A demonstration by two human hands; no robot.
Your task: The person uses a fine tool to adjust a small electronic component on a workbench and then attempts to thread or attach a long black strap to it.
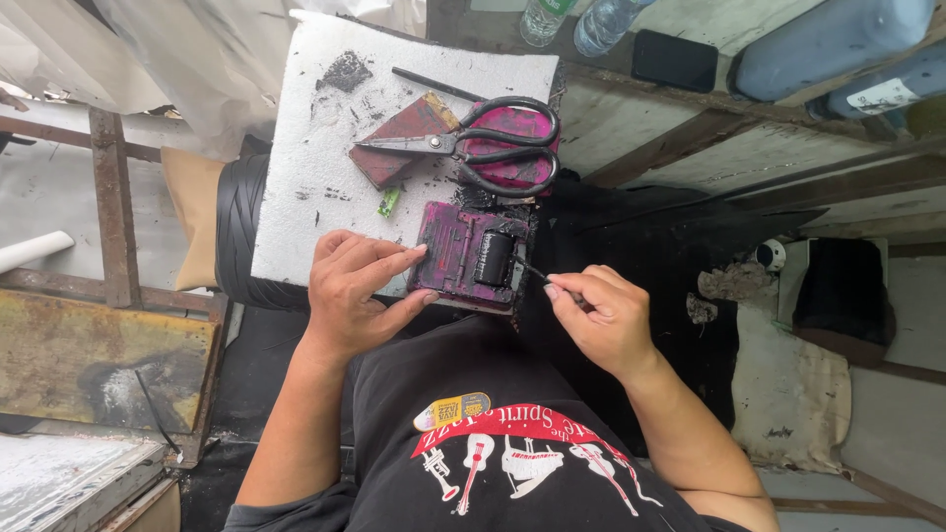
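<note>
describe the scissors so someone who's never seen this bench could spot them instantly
Start at the white foam slab lying in front of the person. Near its far right corner lie large scissors with black loop handles and grey steel blades, handles over a magenta-stained block, blades pointing left across a dark red block. They are the only shiny metal tool there; neither hand touches them.

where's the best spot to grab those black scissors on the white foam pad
Probably by the looped handles of the scissors, coming from the right side of the foam pad. The loops lie flat over a magenta-stained block with open holes for fingers, while the shut blades point left and their tips rest on a dark red block.
</note>
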